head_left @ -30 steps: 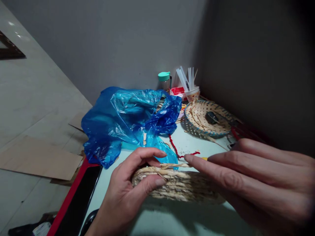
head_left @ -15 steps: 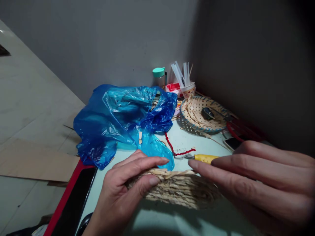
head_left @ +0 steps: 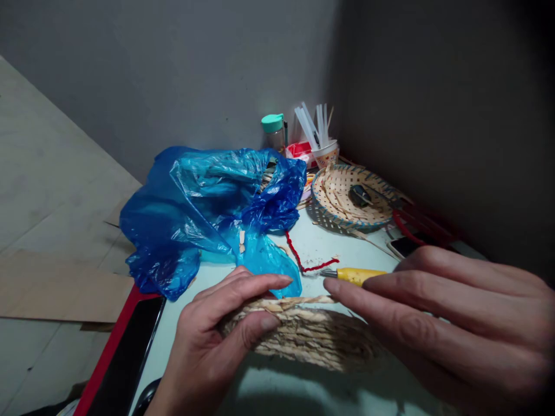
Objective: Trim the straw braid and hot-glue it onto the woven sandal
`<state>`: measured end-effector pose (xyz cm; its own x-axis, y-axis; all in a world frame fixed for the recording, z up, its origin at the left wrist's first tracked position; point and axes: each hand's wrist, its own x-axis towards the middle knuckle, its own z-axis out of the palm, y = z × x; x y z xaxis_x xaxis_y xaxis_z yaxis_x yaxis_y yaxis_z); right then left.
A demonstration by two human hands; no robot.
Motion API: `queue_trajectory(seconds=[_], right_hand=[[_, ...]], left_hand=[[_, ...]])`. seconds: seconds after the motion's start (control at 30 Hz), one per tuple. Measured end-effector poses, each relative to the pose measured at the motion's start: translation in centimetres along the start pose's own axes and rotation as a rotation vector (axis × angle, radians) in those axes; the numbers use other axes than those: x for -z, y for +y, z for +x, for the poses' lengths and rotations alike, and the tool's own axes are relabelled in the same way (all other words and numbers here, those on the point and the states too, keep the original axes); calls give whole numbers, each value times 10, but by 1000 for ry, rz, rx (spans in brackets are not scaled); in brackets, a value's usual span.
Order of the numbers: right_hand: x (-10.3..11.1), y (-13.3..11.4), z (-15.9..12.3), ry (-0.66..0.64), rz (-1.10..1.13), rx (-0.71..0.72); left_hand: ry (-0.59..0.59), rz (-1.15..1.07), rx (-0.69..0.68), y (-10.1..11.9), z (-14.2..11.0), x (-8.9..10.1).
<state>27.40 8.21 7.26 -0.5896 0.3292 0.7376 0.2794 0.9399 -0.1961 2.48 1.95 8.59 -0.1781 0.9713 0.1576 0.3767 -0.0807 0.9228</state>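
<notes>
My left hand [head_left: 234,323] grips the left end of a coiled straw-rope basket [head_left: 312,341], thumb on the near side and fingers over its upper edge. Rows of twisted straw show on its side, and the right end lies in shadow. My right hand [head_left: 433,318] is closed around a tool with a yellow handle [head_left: 353,276] and a grey metal tip, which points left above the rim. Its fingertips meet a strand along the top edge. Whether they pinch that strand, I cannot tell.
Behind the hands, a crumpled blue plastic bag [head_left: 208,190] covers much of the pale table [head_left: 255,381]. A red cord [head_left: 318,267] lies beside it. Further back are a shallow woven basket [head_left: 333,202], a paper cup of straws [head_left: 325,153] and a green-lidded jar [head_left: 273,130].
The view has shifted slightly, so the background sits a little further left. Both hands keep nearly the same hold; the yellow-handled tool has edged left with the right hand.
</notes>
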Motion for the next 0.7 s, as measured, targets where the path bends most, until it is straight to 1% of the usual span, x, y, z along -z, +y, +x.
queue_trajectory(seconds=[0.07, 0.17, 0.27, 0.33, 0.47, 0.53, 0.63, 0.7], right_hand=[[-2, -3, 0, 19, -7, 2], [-8, -8, -1, 102, -70, -73], [-13, -10, -5, 137, -109, -82], [-15, -11, -8, 106, -101, -64], [-16, -10, -14, 91, -92, -118], [-15, -8, -16, 83, -71, -85], [-13, -3, -16, 38, -66, -3], [-13, -1, -16, 43, -84, -11]], left_hand=[[25, 25, 26, 0, -1, 0], [45, 23, 48, 0, -2, 0], [31, -8, 22, 0, -1, 0], [7, -27, -14, -1, 0, 0], [-41, -7, -75, -2, 1, 3], [-51, 0, -83, -1, 1, 3], [-31, -10, -83, -1, 1, 3], [-17, -18, -86, -1, 1, 2]])
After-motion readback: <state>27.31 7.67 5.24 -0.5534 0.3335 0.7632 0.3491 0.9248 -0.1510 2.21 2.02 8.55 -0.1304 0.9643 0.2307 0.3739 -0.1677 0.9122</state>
